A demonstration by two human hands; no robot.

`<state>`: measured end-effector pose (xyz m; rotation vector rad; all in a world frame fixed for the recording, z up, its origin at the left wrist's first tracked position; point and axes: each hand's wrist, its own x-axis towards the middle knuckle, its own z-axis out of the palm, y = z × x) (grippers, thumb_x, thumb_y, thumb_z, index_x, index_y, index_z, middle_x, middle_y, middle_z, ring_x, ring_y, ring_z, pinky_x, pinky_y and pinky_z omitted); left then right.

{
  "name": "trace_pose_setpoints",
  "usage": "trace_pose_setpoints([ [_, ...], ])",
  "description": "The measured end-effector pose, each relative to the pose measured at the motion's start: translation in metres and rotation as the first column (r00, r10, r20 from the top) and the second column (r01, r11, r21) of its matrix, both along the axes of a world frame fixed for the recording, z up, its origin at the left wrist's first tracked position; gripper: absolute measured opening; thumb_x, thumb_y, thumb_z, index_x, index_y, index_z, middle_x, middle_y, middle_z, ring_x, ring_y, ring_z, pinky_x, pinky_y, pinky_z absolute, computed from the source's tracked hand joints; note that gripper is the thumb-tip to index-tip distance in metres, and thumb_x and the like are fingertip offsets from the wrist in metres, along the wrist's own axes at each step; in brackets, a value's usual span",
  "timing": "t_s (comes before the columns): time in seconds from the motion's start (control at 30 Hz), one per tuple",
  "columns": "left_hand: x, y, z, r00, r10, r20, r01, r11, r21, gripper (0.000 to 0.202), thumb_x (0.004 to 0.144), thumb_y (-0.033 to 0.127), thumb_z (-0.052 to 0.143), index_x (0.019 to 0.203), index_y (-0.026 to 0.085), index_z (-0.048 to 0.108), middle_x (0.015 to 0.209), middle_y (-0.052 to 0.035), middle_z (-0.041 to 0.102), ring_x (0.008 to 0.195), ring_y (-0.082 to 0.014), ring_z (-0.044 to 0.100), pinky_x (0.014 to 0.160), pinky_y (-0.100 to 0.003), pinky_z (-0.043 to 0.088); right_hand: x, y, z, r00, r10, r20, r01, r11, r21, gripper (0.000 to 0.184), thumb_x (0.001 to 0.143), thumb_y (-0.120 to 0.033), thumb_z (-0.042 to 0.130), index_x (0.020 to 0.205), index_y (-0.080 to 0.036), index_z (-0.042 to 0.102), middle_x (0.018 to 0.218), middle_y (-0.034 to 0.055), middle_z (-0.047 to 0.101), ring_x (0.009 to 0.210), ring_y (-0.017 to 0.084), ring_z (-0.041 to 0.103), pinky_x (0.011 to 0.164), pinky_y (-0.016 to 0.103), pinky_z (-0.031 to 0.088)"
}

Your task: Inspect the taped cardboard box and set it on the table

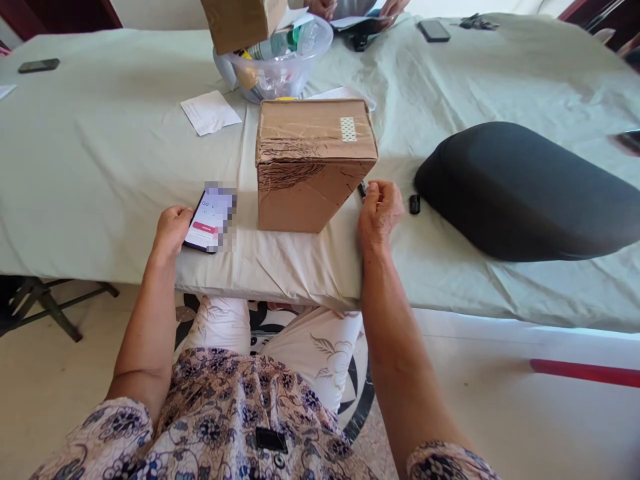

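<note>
My left hand [173, 229] is closed on the left edge of a smartphone [203, 223]; its lit screen shows large digits and a red button, and part of it is pixelated. Before me stands a brown cardboard box [295, 193] with a slanted right side, dark scribbled lines and a dotted pale sticker. Just right of the box, my right hand [381, 208] rests on the cloth, fingers curled round a black marker [363, 190] whose tip points toward the box. A small black cap [415, 204] lies beside that hand.
A black scooter seat [530, 193] lies at the right. Behind the box, a clear plastic basin [320, 50] holds bottles and another carton [240, 23]. A paper sheet [210, 112], phones [39, 65] and keys [477, 22] lie about. Another person's hands [393, 8] are across the table.
</note>
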<state>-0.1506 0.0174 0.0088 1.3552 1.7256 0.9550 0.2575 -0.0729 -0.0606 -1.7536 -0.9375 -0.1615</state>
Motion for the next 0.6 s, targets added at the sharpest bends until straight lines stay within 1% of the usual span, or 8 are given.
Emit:
trace_pose_setpoints([
  [0.1, 0.009, -0.004, 0.004, 0.996, 0.016, 0.091, -0.011, 0.999, -0.048, 0.007, 0.075, 0.021, 0.057, 0.069, 0.018, 0.06, 0.058, 0.0008, 0.059, 0.052, -0.0141, 0.052, 0.051, -0.024, 0.041, 0.001, 0.001, -0.002, 1.0, 0.012, -0.022, -0.012, 0.999, 0.033, 0.03, 0.102, -0.043, 0.045, 0.095, -0.022, 0.065, 0.096, 0.006, 0.07, 0.089, 0.021, 0.067, 0.091, 0.042, 0.053],
  [0.2, 0.018, -0.01, 0.005, 0.984, 0.041, 0.171, -0.032, 0.998, -0.055, 0.001, 0.073, 0.019, 0.056, 0.072, 0.019, 0.057, 0.056, 0.0035, 0.057, 0.046, -0.0119, 0.05, 0.047, -0.022, 0.041, 0.001, 0.002, -0.004, 0.999, 0.019, -0.048, -0.016, 0.998, 0.065, 0.032, 0.102, -0.045, 0.045, 0.096, -0.022, 0.066, 0.097, 0.0045, 0.07, 0.086, 0.019, 0.066, 0.088, 0.04, 0.053],
  [0.3, 0.023, -0.019, -0.001, 0.966, 0.051, 0.253, -0.041, 0.998, -0.042, 0.005, 0.073, 0.02, 0.057, 0.077, 0.02, 0.054, 0.055, 0.0059, 0.055, 0.043, -0.0102, 0.049, 0.043, -0.019, 0.038, -0.001, 0.003, -0.004, 0.996, 0.019, -0.092, -0.008, 0.994, 0.111, 0.032, 0.101, -0.045, 0.046, 0.094, -0.021, 0.066, 0.094, 0.0029, 0.069, 0.079, 0.016, 0.064, 0.083, 0.036, 0.053],
  [0.37, 0.025, -0.027, -0.007, 0.949, 0.073, 0.307, -0.071, 0.997, -0.017, 0.01, 0.073, 0.022, 0.06, 0.081, 0.02, 0.054, 0.054, 0.0068, 0.055, 0.042, -0.0097, 0.05, 0.043, -0.018, 0.037, -0.002, 0.004, -0.002, 0.988, 0.019, -0.153, 0.006, 0.987, 0.16, 0.032, 0.101, -0.045, 0.047, 0.095, -0.02, 0.066, 0.09, 0.0016, 0.068, 0.071, 0.014, 0.061, 0.077, 0.033, 0.053],
  [0.47, 0.023, -0.045, -0.015, 0.89, 0.107, 0.443, -0.141, 0.989, 0.044, 0.025, 0.071, 0.032, 0.07, 0.086, 0.021, 0.053, 0.058, 0.0072, 0.059, 0.043, -0.0091, 0.053, 0.046, -0.019, 0.044, -0.002, 0.001, 0.009, 0.971, 0.019, -0.237, 0.05, 0.959, 0.28, 0.029, 0.101, -0.043, 0.048, 0.098, -0.02, 0.064, 0.085, -0.0004, 0.064, 0.064, 0.011, 0.058, 0.068, 0.029, 0.051],
  [0.53, 0.019, -0.06, -0.018, 0.825, 0.062, 0.562, -0.151, 0.982, 0.113, 0.041, 0.066, 0.043, 0.082, 0.087, 0.021, 0.054, 0.065, 0.0057, 0.064, 0.048, -0.0094, 0.058, 0.05, -0.021, 0.049, -0.005, -0.007, 0.022, 0.961, 0.015, -0.274, 0.093, 0.921, 0.377, 0.026, 0.1, -0.042, 0.048, 0.097, -0.021, 0.062, 0.082, -0.0013, 0.062, 0.063, 0.011, 0.058, 0.065, 0.028, 0.05],
  [0.6, 0.016, -0.077, -0.018, 0.758, -0.009, 0.652, -0.161, 0.967, 0.2, 0.051, 0.064, 0.051, 0.089, 0.089, 0.02, 0.057, 0.071, 0.0035, 0.069, 0.056, -0.0103, 0.064, 0.054, -0.02, 0.052, -0.017, -0.02, 0.038, 0.949, 0.017, -0.316, 0.137, 0.878, 0.459, 0.024, 0.099, -0.043, 0.05, 0.096, -0.022, 0.061, 0.078, -0.0023, 0.062, 0.06, 0.011, 0.057, 0.061, 0.027, 0.048],
])
